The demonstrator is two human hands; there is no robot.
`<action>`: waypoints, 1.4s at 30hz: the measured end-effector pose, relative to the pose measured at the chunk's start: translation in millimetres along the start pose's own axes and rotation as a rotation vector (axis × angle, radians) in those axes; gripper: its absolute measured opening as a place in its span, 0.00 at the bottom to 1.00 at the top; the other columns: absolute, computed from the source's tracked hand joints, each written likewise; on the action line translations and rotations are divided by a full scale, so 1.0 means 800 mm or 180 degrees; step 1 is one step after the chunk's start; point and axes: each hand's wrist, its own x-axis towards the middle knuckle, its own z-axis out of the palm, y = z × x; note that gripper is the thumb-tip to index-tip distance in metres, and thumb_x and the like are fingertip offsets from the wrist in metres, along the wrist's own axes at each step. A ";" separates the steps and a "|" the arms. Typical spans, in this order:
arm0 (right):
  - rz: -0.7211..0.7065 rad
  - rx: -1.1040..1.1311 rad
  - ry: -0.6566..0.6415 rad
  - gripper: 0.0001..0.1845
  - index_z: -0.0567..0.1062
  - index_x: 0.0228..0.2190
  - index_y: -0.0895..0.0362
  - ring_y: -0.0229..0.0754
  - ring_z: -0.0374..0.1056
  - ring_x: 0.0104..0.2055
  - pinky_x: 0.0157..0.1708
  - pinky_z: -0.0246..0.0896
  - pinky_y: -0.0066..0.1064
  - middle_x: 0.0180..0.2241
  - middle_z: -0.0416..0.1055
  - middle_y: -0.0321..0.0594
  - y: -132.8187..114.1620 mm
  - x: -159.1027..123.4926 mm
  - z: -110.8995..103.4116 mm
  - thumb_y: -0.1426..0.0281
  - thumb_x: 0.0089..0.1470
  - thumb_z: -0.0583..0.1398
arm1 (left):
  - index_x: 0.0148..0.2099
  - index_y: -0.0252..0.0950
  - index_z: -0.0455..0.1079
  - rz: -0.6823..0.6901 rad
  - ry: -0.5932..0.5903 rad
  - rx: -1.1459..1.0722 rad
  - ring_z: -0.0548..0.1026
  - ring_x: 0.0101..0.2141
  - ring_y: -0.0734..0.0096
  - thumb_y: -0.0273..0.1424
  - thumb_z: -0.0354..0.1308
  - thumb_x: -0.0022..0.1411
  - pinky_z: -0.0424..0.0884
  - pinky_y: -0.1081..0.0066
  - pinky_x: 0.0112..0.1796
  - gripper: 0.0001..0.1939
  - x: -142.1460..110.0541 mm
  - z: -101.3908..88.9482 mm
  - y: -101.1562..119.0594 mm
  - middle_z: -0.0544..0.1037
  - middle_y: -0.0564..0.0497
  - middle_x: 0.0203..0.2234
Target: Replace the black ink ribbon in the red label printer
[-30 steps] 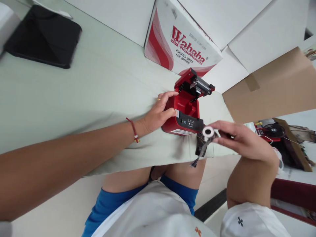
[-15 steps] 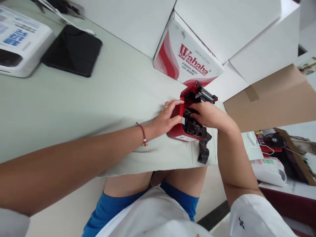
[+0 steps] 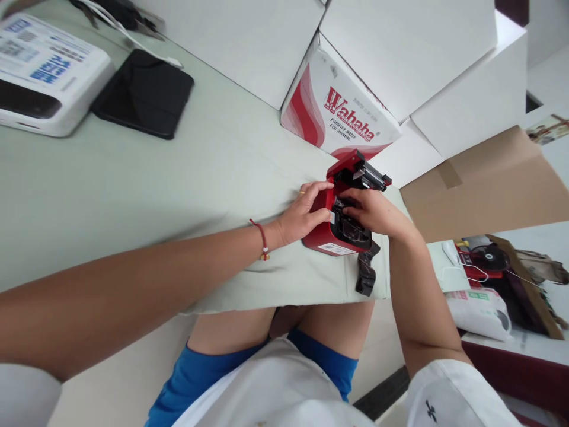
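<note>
A small red printer (image 3: 328, 239) with a black front stands near the table's front edge, its lid (image 3: 355, 169) tipped open toward the back. My left hand (image 3: 302, 213) wraps round the printer's left side, with a ring on one finger and a red cord at the wrist. My right hand (image 3: 373, 210) reaches down into the open compartment with its fingers curled. What those fingers hold is hidden inside the printer. A black strap piece (image 3: 365, 276) hangs over the table edge just in front of the printer.
The pale green table (image 3: 133, 178) carries a black folded case (image 3: 142, 95) and a white device (image 3: 44, 71) at the far left. A red-and-white Wahaha carton (image 3: 342, 112) and white boxes stand behind the printer. Brown cardboard (image 3: 484, 184) lies to the right.
One second ago my right hand held a white paper roll in front of the printer. It has since gone into the open compartment and stayed there. My left hand keeps its grip.
</note>
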 end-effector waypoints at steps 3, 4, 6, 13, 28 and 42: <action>-0.0053 0.0148 -0.0207 0.24 0.83 0.57 0.57 0.47 0.80 0.49 0.53 0.71 0.37 0.52 0.85 0.44 0.006 0.003 0.006 0.78 0.62 0.61 | 0.69 0.42 0.65 0.0017 -0.0006 0.0001 0.67 0.67 0.49 0.37 0.60 0.61 0.58 0.44 0.75 0.34 0.000 0.000 -0.001 0.67 0.42 0.66; -0.0047 0.0100 -0.0270 0.24 0.84 0.57 0.57 0.47 0.80 0.48 0.52 0.71 0.36 0.52 0.85 0.44 0.007 0.005 0.008 0.78 0.62 0.61 | 0.69 0.42 0.64 0.0021 -0.0008 0.0000 0.67 0.67 0.49 0.37 0.60 0.61 0.58 0.44 0.75 0.34 0.000 0.000 -0.001 0.66 0.42 0.66; 0.0006 -0.0094 -0.0347 0.23 0.84 0.56 0.55 0.48 0.80 0.47 0.51 0.71 0.37 0.51 0.86 0.44 0.007 0.010 0.009 0.78 0.62 0.61 | 0.69 0.43 0.64 0.0012 -0.0003 0.0002 0.66 0.67 0.49 0.37 0.60 0.61 0.58 0.43 0.75 0.34 0.000 0.000 0.000 0.66 0.43 0.66; -0.0063 0.0201 -0.0152 0.18 0.87 0.51 0.56 0.47 0.80 0.43 0.47 0.72 0.36 0.47 0.86 0.43 0.004 0.000 0.006 0.74 0.64 0.62 | 0.69 0.42 0.64 -0.0058 -0.0013 -0.0007 0.66 0.68 0.48 0.37 0.60 0.62 0.57 0.44 0.75 0.34 -0.003 0.000 0.007 0.66 0.41 0.67; -0.0420 -0.0082 0.2659 0.27 0.78 0.64 0.50 0.53 0.70 0.69 0.70 0.63 0.54 0.63 0.78 0.50 0.047 -0.019 0.035 0.52 0.77 0.52 | 0.78 0.44 0.53 0.0069 -0.0086 -0.0239 0.56 0.76 0.45 0.38 0.61 0.63 0.47 0.41 0.78 0.44 -0.003 0.001 -0.002 0.60 0.41 0.74; -0.0402 0.1280 0.2312 0.24 0.89 0.50 0.47 0.48 0.77 0.56 0.58 0.71 0.47 0.50 0.83 0.44 0.022 -0.081 0.094 0.56 0.78 0.54 | 0.67 0.47 0.73 0.0456 -0.0175 0.0108 0.52 0.79 0.48 0.37 0.55 0.67 0.47 0.44 0.80 0.28 -0.011 0.006 -0.005 0.56 0.45 0.75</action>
